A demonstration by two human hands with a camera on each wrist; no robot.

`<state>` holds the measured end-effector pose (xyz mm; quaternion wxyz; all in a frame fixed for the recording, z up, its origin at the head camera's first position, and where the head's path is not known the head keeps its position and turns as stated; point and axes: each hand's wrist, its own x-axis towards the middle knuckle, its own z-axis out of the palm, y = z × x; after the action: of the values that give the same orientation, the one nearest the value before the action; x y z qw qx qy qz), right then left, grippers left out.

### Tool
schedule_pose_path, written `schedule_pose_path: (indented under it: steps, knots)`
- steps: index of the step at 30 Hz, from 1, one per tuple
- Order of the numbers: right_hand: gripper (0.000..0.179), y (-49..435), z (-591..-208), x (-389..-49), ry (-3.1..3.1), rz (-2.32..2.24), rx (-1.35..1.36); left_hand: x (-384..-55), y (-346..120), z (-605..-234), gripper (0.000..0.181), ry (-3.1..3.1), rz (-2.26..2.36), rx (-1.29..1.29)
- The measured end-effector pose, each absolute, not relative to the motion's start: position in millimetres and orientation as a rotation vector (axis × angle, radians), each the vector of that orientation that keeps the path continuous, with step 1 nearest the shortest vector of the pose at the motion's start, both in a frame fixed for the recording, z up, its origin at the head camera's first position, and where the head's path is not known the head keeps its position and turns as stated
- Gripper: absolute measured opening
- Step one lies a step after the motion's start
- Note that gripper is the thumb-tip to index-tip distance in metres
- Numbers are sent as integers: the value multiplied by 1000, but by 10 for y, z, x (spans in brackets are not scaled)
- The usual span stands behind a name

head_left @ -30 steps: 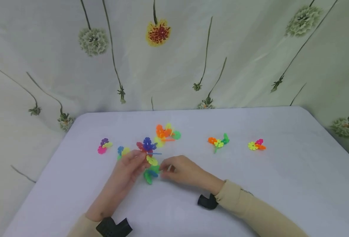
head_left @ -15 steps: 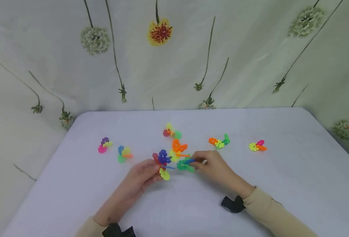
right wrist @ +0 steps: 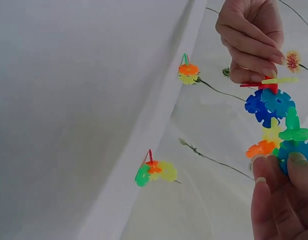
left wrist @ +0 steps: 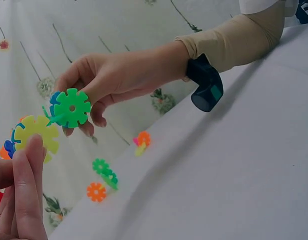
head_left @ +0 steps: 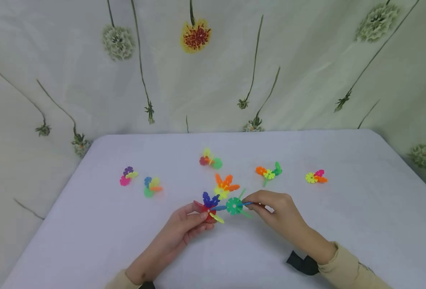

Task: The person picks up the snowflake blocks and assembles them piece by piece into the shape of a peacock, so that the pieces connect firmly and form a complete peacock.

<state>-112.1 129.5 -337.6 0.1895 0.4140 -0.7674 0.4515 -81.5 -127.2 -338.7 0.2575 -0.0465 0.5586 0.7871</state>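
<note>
My left hand (head_left: 202,213) pinches a cluster of blue, red and yellow snowflake discs (head_left: 209,204) just above the white table (head_left: 343,224). Close to its right, my right hand (head_left: 251,202) pinches a green and blue disc cluster (head_left: 234,206) by a short stick. The two clusters nearly touch. An orange and yellow part (head_left: 225,185) sits right behind them; I cannot tell whether it is joined on. In the left wrist view the green disc (left wrist: 71,107) faces my left fingers (left wrist: 25,185). The right wrist view has the blue discs (right wrist: 268,102) under my left hand (right wrist: 251,40).
Loose disc clusters lie on the table: pink-purple (head_left: 127,176) and blue-yellow (head_left: 151,186) at the left, red-green (head_left: 210,159) at the back, orange-green (head_left: 268,172) and yellow-pink (head_left: 315,177) at the right. A flowered cloth (head_left: 213,64) hangs behind.
Both hands have moved right. My right hand picked the green and blue cluster off the table and brought it beside the left hand's cluster. The orange part moved along with them.
</note>
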Motion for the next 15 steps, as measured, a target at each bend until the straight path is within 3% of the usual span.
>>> schedule_pose_path:
  steps: [2, 8, 15]
  knots:
    - [25, 1297, -3371, -1105, -2168, 1238, 1165, -805, -1263, -3398, 20, 1517, 2141, -123]
    - [32, 1298, -3389, -1077, -2256, 1127, 1158, -798, -1243, -3432, 17, 1543, 2126, -152]
    - [27, 1247, -3484, -1073, -2237, 996, 1228, -795, -1249, -3520, 12, 1571, 2116, -182]
